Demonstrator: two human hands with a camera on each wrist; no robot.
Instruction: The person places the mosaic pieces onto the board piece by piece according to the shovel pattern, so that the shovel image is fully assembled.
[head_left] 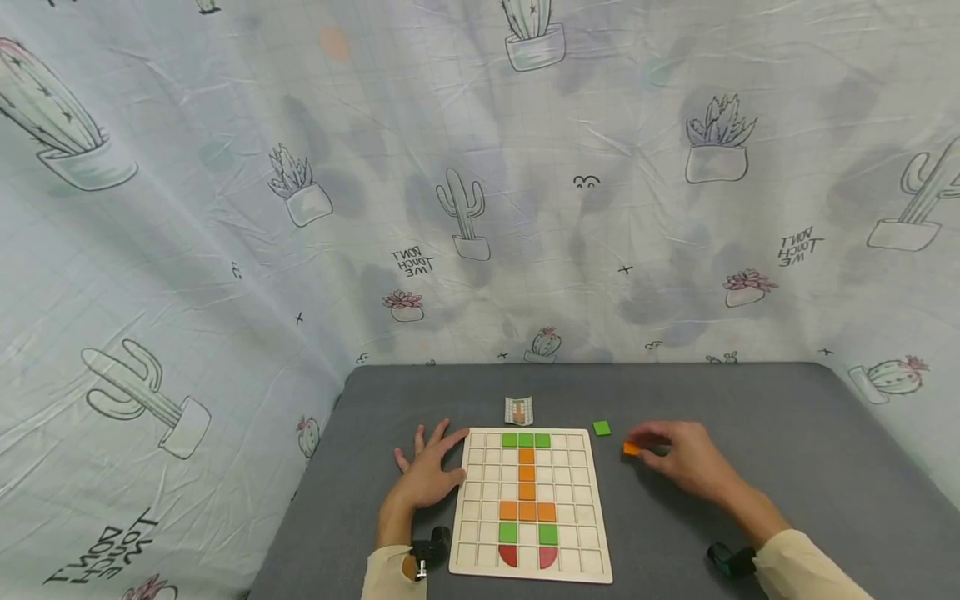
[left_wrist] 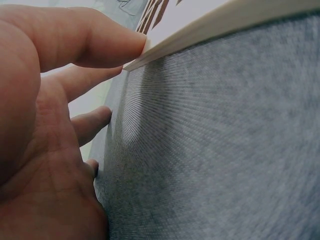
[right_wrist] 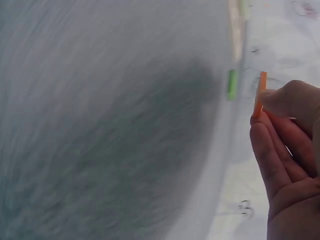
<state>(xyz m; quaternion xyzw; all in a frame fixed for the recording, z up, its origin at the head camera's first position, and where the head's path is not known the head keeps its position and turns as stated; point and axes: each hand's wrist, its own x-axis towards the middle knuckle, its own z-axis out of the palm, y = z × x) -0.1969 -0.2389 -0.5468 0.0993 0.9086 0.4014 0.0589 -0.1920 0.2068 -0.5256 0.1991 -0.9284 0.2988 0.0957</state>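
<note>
My right hand (head_left: 688,458) pinches an orange square tile (head_left: 631,448) between thumb and fingers, to the right of a wooden grid board (head_left: 572,537). In the right wrist view the tile (right_wrist: 260,95) stands edge-on at the thumb tip. Spread fingers of my left hand (head_left: 426,477) touch the board's left edge with thumb and index tip; the left wrist view shows the thumb against the board's side (left_wrist: 200,35). On the board, green tiles (head_left: 526,440), orange tiles (head_left: 527,472) and two red rounded pieces (head_left: 507,556) fill some squares. A loose green tile (head_left: 602,428) lies near the board's upper right corner.
A small picture card (head_left: 518,411) lies just behind the board on the grey tabletop (head_left: 757,417). Fabric printed with cacti (head_left: 465,208) hangs behind and at the sides of the table. Dark wrist devices (head_left: 731,561) sit at both cuffs.
</note>
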